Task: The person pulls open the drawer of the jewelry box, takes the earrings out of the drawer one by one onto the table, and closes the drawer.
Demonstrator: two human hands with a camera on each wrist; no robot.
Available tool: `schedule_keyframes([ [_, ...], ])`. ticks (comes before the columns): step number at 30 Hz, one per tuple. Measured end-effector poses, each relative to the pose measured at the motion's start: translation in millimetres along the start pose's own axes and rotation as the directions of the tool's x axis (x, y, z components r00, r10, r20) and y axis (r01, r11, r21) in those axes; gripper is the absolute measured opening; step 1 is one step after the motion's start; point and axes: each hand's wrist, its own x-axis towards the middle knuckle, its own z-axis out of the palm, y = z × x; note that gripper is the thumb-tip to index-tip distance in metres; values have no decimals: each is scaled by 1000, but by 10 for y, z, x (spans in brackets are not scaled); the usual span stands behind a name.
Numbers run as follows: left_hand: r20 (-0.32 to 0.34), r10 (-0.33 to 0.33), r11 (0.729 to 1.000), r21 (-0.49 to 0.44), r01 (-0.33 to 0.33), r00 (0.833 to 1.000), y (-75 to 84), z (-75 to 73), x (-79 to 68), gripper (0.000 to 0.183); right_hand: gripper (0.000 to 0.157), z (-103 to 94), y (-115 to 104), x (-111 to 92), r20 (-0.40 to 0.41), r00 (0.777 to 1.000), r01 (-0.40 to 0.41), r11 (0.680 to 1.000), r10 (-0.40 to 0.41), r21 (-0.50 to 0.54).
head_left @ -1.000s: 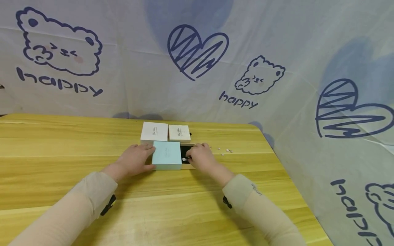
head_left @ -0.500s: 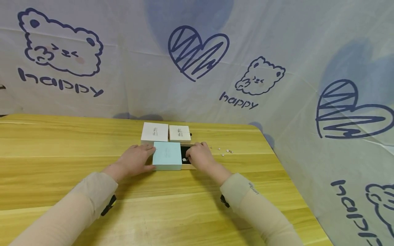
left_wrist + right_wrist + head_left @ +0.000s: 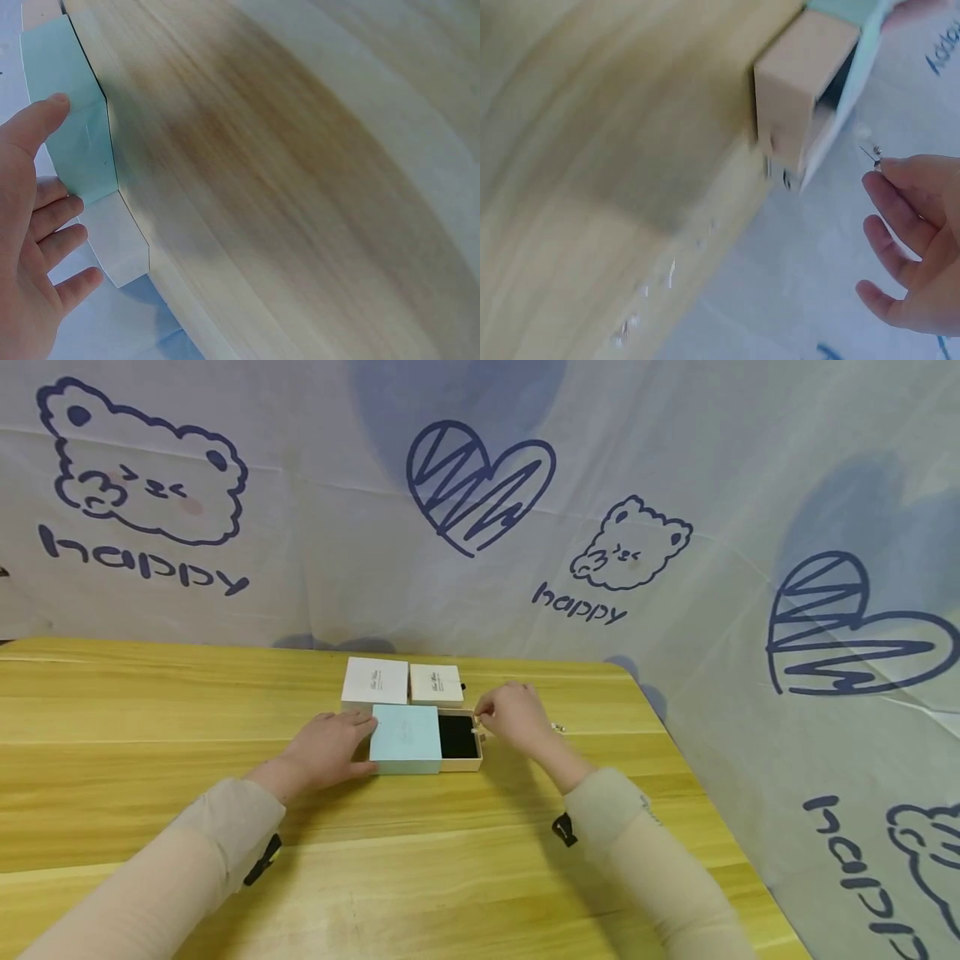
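Observation:
On the table a light-blue drawer box (image 3: 406, 739) has its inner tray (image 3: 460, 765), lined in black, slid partly out to the right. My left hand (image 3: 330, 747) rests against the box's left end; in the left wrist view its thumb touches the blue side, fingers loosely extended. At the tray's far right corner, my right hand (image 3: 513, 717) pinches a small earring (image 3: 875, 155) between thumb and index finger. It shows a pale, blurred head and a thin metal post, held above the tray. The other right fingers are loosely bent.
Behind the blue box stand a larger white box (image 3: 377, 681) and a smaller cream box (image 3: 437, 683) with a dark tab. Several tiny shiny pieces (image 3: 626, 330) lie on the wooden table (image 3: 360, 877), partly hidden by my right hand. A printed cloth (image 3: 337, 527) hangs behind.
My right hand has lifted out of the tray and moved right and away from me, taking the small earring from the black lining. The left hand and boxes have stayed put.

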Motion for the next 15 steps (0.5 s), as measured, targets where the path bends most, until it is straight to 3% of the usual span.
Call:
schedule_keyframes([
  [8, 3, 0, 1000, -5, 0, 1000, -9, 6, 3, 65, 16, -169, 392, -69, -28, 992, -120, 993, 120, -10],
  [15, -2, 5, 1000, 4, -4, 1000, -16, 13, 4, 65, 18, -107, 683, -134, 9, 978, -210, 977, 210, -48],
])
